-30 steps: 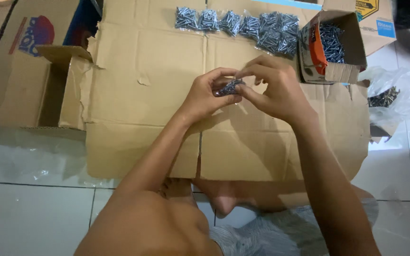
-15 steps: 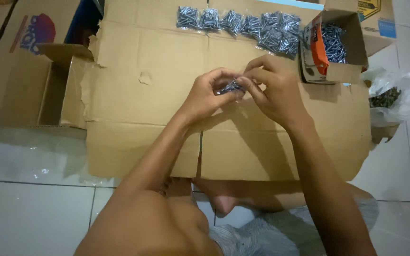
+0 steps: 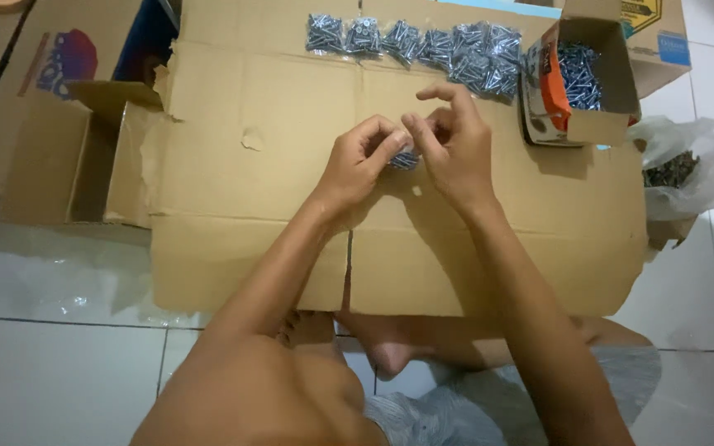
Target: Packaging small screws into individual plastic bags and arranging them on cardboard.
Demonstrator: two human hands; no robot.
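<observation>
My left hand (image 3: pixel 357 165) and my right hand (image 3: pixel 454 149) meet over the middle of the flattened cardboard sheet (image 3: pixel 274 149), and the fingers (image 3: pixel 394 142) of both close narrowly around a small clear packet of screws (image 3: pixel 405 159), pinched between them at its top; only a little of the packet shows below my fingertips, just above the cardboard. My right index finger sticks out toward the far side while the others curl in around the packet. Beyond my hands, along the far edge of the cardboard, lies a row of filled screw packets (image 3: pixel 423 45), side by side and touching, bunching up toward the right end. Just right of that row stands an open small cardboard box (image 3: pixel 613 124) with an orange flap, tilted, with loose silvery screws (image 3: pixel 578 74) heaped inside. Farther right, off the cardboard on the white tiled floor (image 3: pixel 59 372), sits a crumpled clear plastic bag (image 3: pixel 696 157) with dark screws inside. To the far left, an open brown carton (image 3: pixel 84 157) lies beside the sheet, with a printed carton (image 3: pixel 51 58) beyond it. Near me, my forearms run back from the hands, and my bent leg shows under the near edge of the cardboard.
</observation>
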